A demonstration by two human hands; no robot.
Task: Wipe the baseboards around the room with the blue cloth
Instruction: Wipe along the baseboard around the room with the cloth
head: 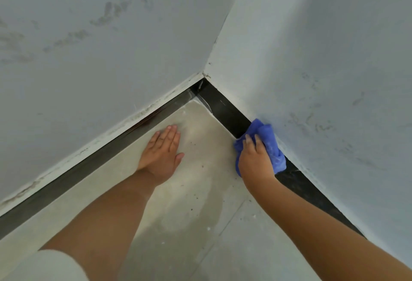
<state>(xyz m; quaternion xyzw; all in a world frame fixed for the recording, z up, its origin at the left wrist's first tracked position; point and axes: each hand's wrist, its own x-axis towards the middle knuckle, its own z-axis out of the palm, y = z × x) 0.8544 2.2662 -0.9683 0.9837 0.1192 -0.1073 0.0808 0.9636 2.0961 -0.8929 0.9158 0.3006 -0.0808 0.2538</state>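
Two hands: right hand [256, 158] gripping one blue cloth [267, 137] against black baseboard [225, 108], left hand [162, 153] flat on floor [200, 191]

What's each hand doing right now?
Left hand: open, flat on the floor tile.
Right hand: pressing the blue cloth against the black baseboard.

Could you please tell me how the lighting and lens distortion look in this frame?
Head view: soft, even light, no hard shadows; a faint sheen on the floor tile; wide-angle bending bows the dark baseboard and walls; blue cloth and both hands reasonably sharp.
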